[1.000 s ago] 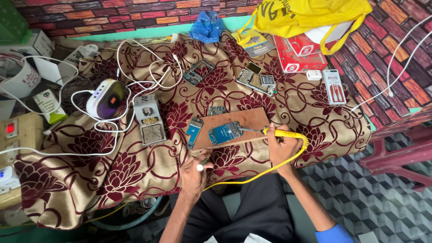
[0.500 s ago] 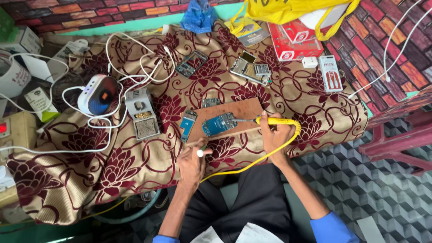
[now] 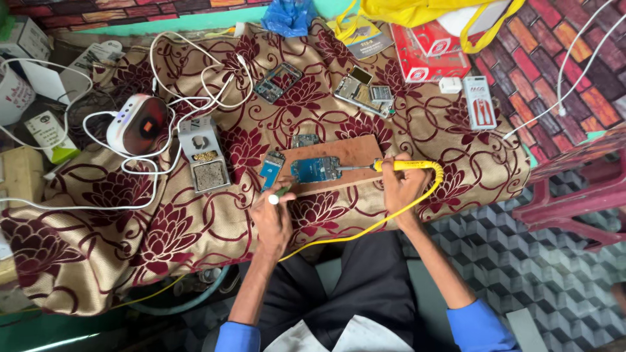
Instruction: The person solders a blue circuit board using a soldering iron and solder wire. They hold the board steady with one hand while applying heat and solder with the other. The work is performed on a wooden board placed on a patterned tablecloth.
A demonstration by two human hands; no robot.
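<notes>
A blue circuit board (image 3: 315,169) lies on a small wooden board (image 3: 349,152) on the patterned cloth. My right hand (image 3: 403,188) grips a yellow soldering iron (image 3: 399,165), whose metal tip touches the circuit board's right edge. A yellow cable (image 3: 365,228) runs from the iron down past my lap. My left hand (image 3: 272,218) holds a thin green-handled tool (image 3: 279,193) with a white end, just below the wooden board's left corner. A smaller blue board piece (image 3: 272,168) lies left of the wooden board.
A grey soldering stand (image 3: 203,153) and a white round device (image 3: 135,124) with white cables sit to the left. Phone frames (image 3: 278,82) and parts (image 3: 363,92), a red box (image 3: 430,55) and a yellow bag (image 3: 424,12) lie farther back. A maroon plastic stool (image 3: 580,189) stands right.
The view has shifted slightly; both hands stay at the wooden board, with the iron tip kept on the circuit board.
</notes>
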